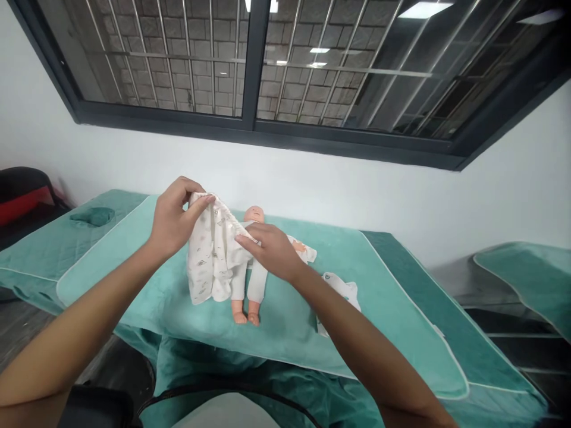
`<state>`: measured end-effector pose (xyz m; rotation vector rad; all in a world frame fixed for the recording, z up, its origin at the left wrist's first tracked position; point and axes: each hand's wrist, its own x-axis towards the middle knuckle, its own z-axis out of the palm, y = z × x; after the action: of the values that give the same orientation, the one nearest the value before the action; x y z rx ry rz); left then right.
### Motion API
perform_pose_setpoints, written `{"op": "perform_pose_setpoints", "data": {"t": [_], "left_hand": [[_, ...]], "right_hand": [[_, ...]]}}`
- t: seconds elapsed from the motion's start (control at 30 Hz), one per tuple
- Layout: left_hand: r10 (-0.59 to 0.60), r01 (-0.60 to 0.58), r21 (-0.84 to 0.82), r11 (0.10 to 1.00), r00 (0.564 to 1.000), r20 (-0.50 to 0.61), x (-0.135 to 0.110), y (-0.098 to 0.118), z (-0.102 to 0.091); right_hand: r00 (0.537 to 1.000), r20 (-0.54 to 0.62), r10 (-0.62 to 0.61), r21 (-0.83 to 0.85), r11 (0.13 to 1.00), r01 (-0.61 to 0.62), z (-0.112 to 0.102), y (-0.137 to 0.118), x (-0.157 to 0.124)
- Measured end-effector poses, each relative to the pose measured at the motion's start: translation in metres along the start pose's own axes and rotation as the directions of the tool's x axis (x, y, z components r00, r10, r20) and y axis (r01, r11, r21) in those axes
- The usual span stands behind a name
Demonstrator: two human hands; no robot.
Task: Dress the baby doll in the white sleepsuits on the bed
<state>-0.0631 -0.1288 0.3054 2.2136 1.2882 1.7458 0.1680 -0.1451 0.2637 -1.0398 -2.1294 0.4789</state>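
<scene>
Two bare hands hold a white printed garment (209, 261) up over the middle of a light teal pad (379, 297), just above a baby doll (256, 283) that lies on its back with its feet toward the pad's near edge. The left hand (172, 223) is closed on the gathered band at the garment's top, thumb and curled fingers pinching it. The right hand (272, 249) has the same band at its other end. Its fingers lie almost straight over the fabric and the thumb is hidden beneath, so this looks like a light pinch rather than a full fist. The band runs taut between the two hands and the rest of the cloth hangs loose, draping the doll's trunk and one leg.

The step in hand seems to be spreading the band open. Any further handling would call for both pinches to stay firm and apart, since the slack fabric could fold shut.

Another white cloth (345, 291) lies on the pad beside the right forearm. A dark green cloth (93, 216) sits near the far left corner.
</scene>
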Motion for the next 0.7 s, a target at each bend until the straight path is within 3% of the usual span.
{"op": "perform_pose_setpoints", "data": {"t": [0.1, 0.17, 0.3, 0.37, 0.47, 0.5, 0.6, 0.7], "left_hand": [[-0.171, 0.182, -0.091, 0.979, 0.978, 0.119, -0.005, -0.008, -0.007], [-0.279, 0.317, -0.14, 0.938, 0.93, 0.241, -0.009, -0.012, -0.007], [-0.328, 0.464, -0.294, 0.836, 0.851, 0.41, -0.02, -0.011, 0.007], [-0.343, 0.489, -0.369, 0.79, 0.852, 0.394, -0.027, -0.005, 0.021], [-0.374, 0.453, -0.497, 0.74, 0.892, 0.255, -0.04, 0.013, 0.047], [-0.362, 0.418, -0.552, 0.722, 0.907, 0.213, -0.045, 0.021, 0.055], [-0.255, 0.332, -0.705, 0.626, 0.942, 0.217, -0.061, 0.041, 0.071], [-0.197, 0.317, -0.775, 0.547, 0.948, 0.248, -0.081, 0.036, 0.076]], "right_hand": [[0.99, -0.031, 0.135, 0.119, 0.984, -0.131, -0.019, 0.008, 0.0], [0.967, -0.124, 0.222, 0.254, 0.949, -0.185, -0.027, 0.01, 0.0], [0.878, -0.293, 0.378, 0.449, 0.865, -0.223, -0.027, 0.012, -0.005], [0.828, -0.374, 0.418, 0.465, 0.857, -0.222, -0.02, 0.012, -0.009], [0.743, -0.535, 0.403, 0.418, 0.89, -0.183, -0.003, 0.007, -0.016], [0.734, -0.568, 0.374, 0.404, 0.903, -0.148, 0.005, 0.004, -0.018], [0.781, -0.561, 0.274, 0.402, 0.915, -0.032, 0.032, -0.005, -0.027], [0.829, -0.505, 0.243, 0.407, 0.913, -0.02, 0.056, -0.009, -0.037]]}}
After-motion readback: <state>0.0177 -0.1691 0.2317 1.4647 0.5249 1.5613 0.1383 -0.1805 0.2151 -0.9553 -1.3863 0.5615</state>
